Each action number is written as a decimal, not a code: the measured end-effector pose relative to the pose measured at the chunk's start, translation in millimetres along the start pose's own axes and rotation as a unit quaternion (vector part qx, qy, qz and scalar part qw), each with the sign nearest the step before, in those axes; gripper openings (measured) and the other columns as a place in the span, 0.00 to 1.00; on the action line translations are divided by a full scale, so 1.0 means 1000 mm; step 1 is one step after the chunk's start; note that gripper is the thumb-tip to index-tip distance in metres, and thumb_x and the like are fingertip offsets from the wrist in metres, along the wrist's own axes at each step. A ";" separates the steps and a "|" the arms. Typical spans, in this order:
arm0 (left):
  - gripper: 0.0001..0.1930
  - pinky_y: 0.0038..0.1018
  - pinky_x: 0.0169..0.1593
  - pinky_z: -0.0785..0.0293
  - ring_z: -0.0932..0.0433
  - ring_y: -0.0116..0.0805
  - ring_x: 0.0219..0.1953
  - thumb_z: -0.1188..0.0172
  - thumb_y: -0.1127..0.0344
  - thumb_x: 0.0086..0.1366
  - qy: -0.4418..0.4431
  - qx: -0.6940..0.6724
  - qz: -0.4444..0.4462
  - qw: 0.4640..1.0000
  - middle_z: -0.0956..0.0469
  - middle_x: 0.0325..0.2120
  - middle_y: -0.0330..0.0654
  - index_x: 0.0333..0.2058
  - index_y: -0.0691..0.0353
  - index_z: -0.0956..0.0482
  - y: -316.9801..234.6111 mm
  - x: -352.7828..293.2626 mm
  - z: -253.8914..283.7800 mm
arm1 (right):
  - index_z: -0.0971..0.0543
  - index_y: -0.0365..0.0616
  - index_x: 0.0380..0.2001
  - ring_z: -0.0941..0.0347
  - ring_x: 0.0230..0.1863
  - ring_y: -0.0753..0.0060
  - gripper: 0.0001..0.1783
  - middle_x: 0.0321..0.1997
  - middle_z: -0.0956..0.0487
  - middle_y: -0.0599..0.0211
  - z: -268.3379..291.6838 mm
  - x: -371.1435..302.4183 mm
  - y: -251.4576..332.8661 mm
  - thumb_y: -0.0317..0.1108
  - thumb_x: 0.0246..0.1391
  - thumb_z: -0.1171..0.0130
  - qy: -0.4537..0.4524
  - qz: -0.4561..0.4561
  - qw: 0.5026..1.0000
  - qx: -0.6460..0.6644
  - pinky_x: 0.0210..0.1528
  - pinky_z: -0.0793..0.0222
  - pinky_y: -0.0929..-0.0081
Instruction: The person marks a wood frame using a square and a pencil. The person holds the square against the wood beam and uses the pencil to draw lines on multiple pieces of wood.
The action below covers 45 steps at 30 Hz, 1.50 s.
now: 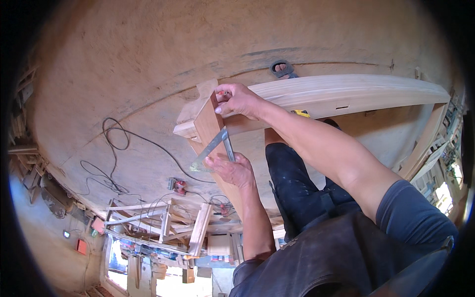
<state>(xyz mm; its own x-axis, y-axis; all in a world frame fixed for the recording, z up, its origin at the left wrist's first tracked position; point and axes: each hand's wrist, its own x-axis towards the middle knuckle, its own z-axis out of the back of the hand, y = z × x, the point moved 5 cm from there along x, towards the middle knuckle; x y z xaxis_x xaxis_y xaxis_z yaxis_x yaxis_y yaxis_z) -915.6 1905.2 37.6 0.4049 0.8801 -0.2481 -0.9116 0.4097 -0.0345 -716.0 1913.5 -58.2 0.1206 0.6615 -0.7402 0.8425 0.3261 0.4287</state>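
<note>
A brown wooden board (210,123) slants across a long pale moulded timber (341,94), near the timber's left end. Against the board's face lies a metal square (214,143), its two arms meeting at a point near the middle. My left hand (232,171) grips the square and the board's edge together. Up at the board's far end, the bent fingers of my right hand (242,100) pinch a small thing with a red end (221,92), too hidden to name. That hand is close to the board's top edge.
A yellow tape measure (301,113) shows beside the timber, behind my right forearm. A black cable (148,140) loops over the floor on the left, near a red power tool (177,186). Wooden frames (166,220) stand beyond, and a foot in a sandal (283,69) shows past the timber.
</note>
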 end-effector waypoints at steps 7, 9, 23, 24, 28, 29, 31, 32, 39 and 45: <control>0.32 0.50 0.62 0.31 0.31 0.68 0.61 0.32 0.72 0.56 0.001 -0.029 -0.058 0.998 0.32 0.57 0.68 0.57 0.73 0.34 0.019 0.010 0.001 | 0.17 0.37 0.48 0.19 0.47 0.68 0.24 0.47 0.15 0.59 -0.030 -0.012 0.001 0.31 0.44 0.25 -0.044 0.033 0.998 0.008 0.54 0.26 0.72; 0.31 0.48 0.60 0.30 0.30 0.66 0.60 0.32 0.74 0.55 0.011 -0.059 -0.054 0.997 0.31 0.56 0.65 0.56 0.72 0.33 0.023 0.013 0.001 | 0.16 0.37 0.46 0.19 0.47 0.68 0.24 0.46 0.14 0.59 -0.027 -0.010 -0.006 0.33 0.43 0.24 -0.069 0.057 0.996 -0.031 0.53 0.25 0.72; 0.27 0.37 0.51 0.26 0.19 0.50 0.43 0.30 0.81 0.50 0.184 -0.333 0.086 0.921 0.21 0.45 0.50 0.50 0.63 0.27 0.129 0.069 0.012 | 0.16 0.38 0.47 0.21 0.40 0.77 0.28 0.40 0.14 0.65 -0.097 -0.035 0.008 0.35 0.40 0.20 -0.086 0.154 0.961 -0.215 0.47 0.25 0.76; 0.26 0.37 0.50 0.25 0.18 0.47 0.42 0.30 0.80 0.51 0.191 -0.389 0.111 0.894 0.20 0.44 0.49 0.50 0.64 0.27 0.125 0.079 0.017 | 0.16 0.39 0.48 0.21 0.40 0.77 0.28 0.40 0.14 0.65 -0.099 -0.027 0.002 0.35 0.41 0.20 -0.096 0.157 0.966 -0.184 0.47 0.25 0.76; 0.26 0.25 0.38 0.28 0.27 0.26 0.32 0.26 0.74 0.53 0.253 -0.263 0.041 0.930 0.25 0.29 0.32 0.51 0.63 0.24 0.131 0.100 0.029 | 0.16 0.41 0.48 0.22 0.40 0.77 0.27 0.40 0.14 0.66 -0.110 -0.017 -0.003 0.34 0.42 0.21 -0.107 0.129 0.972 -0.167 0.47 0.25 0.75; 0.24 0.29 0.45 0.23 0.19 0.30 0.37 0.29 0.80 0.54 0.257 -0.287 0.043 0.922 0.18 0.34 0.39 0.50 0.64 0.23 0.123 0.105 0.034 | 0.16 0.41 0.47 0.21 0.40 0.78 0.26 0.39 0.14 0.67 -0.109 -0.015 -0.001 0.35 0.43 0.22 -0.131 0.148 0.957 -0.211 0.47 0.25 0.75; 0.25 0.27 0.42 0.24 0.20 0.28 0.34 0.28 0.79 0.54 0.291 -0.279 0.079 0.912 0.18 0.33 0.38 0.51 0.63 0.23 0.139 0.108 0.024 | 0.15 0.40 0.45 0.20 0.36 0.72 0.28 0.35 0.14 0.63 -0.112 -0.017 -0.002 0.41 0.40 0.20 -0.154 0.177 0.948 -0.216 0.43 0.24 0.72; 0.26 0.26 0.41 0.24 0.21 0.27 0.33 0.28 0.79 0.54 0.306 -0.275 0.097 0.906 0.18 0.33 0.37 0.52 0.63 0.23 0.149 0.112 0.019 | 0.15 0.39 0.43 0.19 0.34 0.70 0.29 0.33 0.15 0.61 -0.116 -0.018 0.001 0.44 0.38 0.19 -0.163 0.193 0.943 -0.218 0.41 0.24 0.70; 0.27 0.23 0.24 0.30 0.27 0.22 0.23 0.26 0.74 0.55 0.396 -0.427 0.099 0.807 0.20 0.30 0.35 0.55 0.65 0.21 0.181 0.138 0.004 | 0.15 0.41 0.40 0.25 0.29 0.73 0.25 0.28 0.18 0.65 -0.150 -0.019 0.008 0.46 0.43 0.22 -0.249 0.180 0.876 -0.371 0.37 0.27 0.71; 0.27 0.22 0.20 0.33 0.29 0.22 0.20 0.25 0.72 0.55 0.400 -0.479 0.107 0.774 0.22 0.26 0.33 0.55 0.65 0.21 0.188 0.142 -0.009 | 0.15 0.41 0.43 0.22 0.32 0.74 0.26 0.31 0.16 0.64 -0.148 -0.014 -0.003 0.44 0.42 0.22 -0.248 0.232 0.879 -0.335 0.40 0.25 0.73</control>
<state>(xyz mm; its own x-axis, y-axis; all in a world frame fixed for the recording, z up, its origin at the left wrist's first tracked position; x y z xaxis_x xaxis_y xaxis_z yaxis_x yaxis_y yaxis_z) -1030.4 2105.3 -13.0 0.4126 0.3167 -0.8541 -0.7417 -0.4275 -0.5169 -797.3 2003.4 27.3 0.7235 0.5077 -0.4678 0.1628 0.5330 0.8303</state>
